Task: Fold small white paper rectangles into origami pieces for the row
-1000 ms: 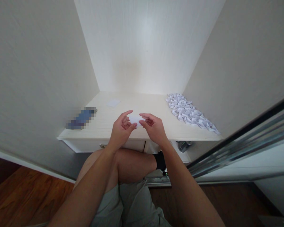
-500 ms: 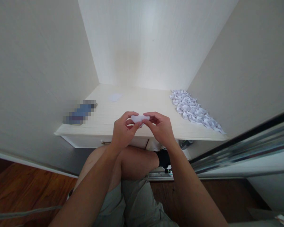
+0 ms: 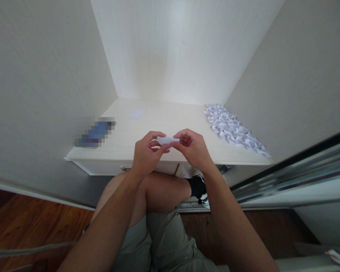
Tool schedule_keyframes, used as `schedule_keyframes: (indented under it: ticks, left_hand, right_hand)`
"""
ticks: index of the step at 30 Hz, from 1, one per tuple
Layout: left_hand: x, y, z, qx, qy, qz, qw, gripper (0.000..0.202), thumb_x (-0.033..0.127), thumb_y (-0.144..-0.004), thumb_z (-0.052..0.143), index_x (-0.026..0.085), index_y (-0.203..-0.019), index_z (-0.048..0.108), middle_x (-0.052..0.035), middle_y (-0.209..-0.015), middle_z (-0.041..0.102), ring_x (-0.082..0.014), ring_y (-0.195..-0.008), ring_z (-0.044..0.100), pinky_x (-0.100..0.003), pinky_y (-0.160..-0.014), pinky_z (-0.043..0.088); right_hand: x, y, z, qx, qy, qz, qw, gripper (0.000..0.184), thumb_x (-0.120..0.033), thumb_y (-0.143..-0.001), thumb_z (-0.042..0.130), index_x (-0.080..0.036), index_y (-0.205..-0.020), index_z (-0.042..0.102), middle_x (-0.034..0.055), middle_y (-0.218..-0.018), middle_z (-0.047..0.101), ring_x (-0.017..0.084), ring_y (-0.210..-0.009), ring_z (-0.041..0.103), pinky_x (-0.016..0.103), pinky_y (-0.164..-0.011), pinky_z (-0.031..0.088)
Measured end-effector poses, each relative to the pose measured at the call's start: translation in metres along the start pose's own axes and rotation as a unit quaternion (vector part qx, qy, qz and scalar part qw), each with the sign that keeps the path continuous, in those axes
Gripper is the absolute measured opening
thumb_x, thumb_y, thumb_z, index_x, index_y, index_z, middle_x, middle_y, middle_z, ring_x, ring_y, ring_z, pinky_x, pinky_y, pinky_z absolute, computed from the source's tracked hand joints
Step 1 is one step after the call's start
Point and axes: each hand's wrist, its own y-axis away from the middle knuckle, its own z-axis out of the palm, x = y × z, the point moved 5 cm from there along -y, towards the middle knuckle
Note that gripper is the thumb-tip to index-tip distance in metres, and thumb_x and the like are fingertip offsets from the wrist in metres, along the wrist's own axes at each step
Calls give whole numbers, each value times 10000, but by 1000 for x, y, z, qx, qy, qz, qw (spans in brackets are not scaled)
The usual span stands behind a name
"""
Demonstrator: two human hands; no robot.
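Observation:
A small piece of white paper (image 3: pixel 167 140) is held between my two hands, just above the front part of the white shelf (image 3: pixel 170 121). My left hand (image 3: pixel 147 151) pinches its left end with thumb and fingertips. At the right end, the thumb and fingers of my right hand (image 3: pixel 193 148) close on it. The paper looks folded, though its lower part is partly hidden by my fingers. Many folded white paper pieces (image 3: pixel 229 128) lie in overlapping rows on the shelf's right side. A flat sheet of white paper (image 3: pixel 137 113) rests towards the back left.
A pixelated blue object (image 3: pixel 95 133) lies at the shelf's left end. Side walls (image 3: pixel 274 83) close in the shelf left and right, with a back panel (image 3: pixel 164 49) behind. Below the front edge are a drawer handle (image 3: pixel 126 168) and my crossed leg (image 3: pixel 164 190).
My right hand has shifted slightly, its fingers lifting a little at the paper's right end. The paper's top edge now looks flatter. The view has moved slightly.

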Motion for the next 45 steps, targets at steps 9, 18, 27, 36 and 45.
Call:
schedule_keyframes:
  ticks: [9,18,27,36,45]
  left_hand:
    - [2,-2,-1,-44,-10,24,999,248,278,-815,831,189,-1029,745,-27,-1009,700,-165,-835,750,-297,-713,708]
    - [3,-2,-3,-21,-27,36,999,124,251,-783,839,189,-868,774,-9,-896,679,-165,-794,755,-280,-690,689]
    - [3,1,4,-36,-6,-10,999,172,285,-786,826,158,-877,757,-34,-882,727,-176,-823,750,-293,-715,693]
    - [-2,0,4,-18,27,-50,998,435,344,-754,851,217,-1035,544,45,-796,676,-150,-735,740,-321,-695,693]
    - [-1,-1,-1,-14,35,-93,995,477,303,-665,901,200,-983,561,62,-663,682,-137,-638,709,-281,-624,662]
  right_hand:
    - [-8,4,4,-45,59,-51,996,139,-249,-878,708,-237,-982,800,45,-928,802,196,-794,688,370,-771,535]
    - [-7,14,10,-9,12,-90,996,159,-227,-862,735,-287,-963,842,33,-876,760,181,-785,670,323,-698,522]
    - [6,19,11,87,-12,-39,995,52,-287,-834,782,-237,-846,789,24,-827,763,179,-726,673,331,-688,540]
    - [10,22,18,96,-108,24,989,403,-313,-789,795,-286,-1011,460,-47,-806,699,175,-724,697,320,-694,547]
    - [6,22,13,96,-50,26,994,317,-262,-785,775,-248,-1009,552,-90,-629,578,136,-588,565,283,-591,413]
